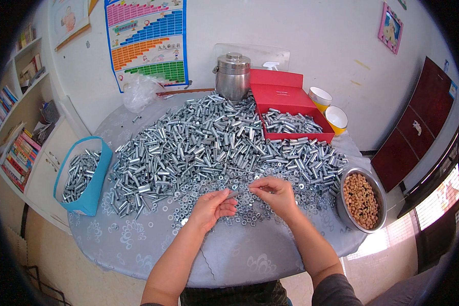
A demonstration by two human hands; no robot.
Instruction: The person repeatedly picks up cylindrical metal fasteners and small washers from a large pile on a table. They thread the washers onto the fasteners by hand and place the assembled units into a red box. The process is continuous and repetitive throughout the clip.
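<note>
Between the thumb and fingers of my left hand (212,208) is a sleeve anchor bolt (232,195), its end toward the right. My right hand (276,196) is beside it, thumb and forefinger pinched together; whatever lies between those fingertips is too small to make out. Under both hands, loose nuts and washers (246,218) are scattered at the near side of a large heap of silvery metal sleeve anchors (199,135). The heap covers much of the grey patterned tablecloth (137,255).
A blue fabric bin (93,191) with anchors stands left; an open red box (301,136) holds more at the back right. A metal bowl (344,211) of round tan pieces sits near the right edge. Behind are a steel pot (233,79), two cups (336,118) and a plastic bag (140,94).
</note>
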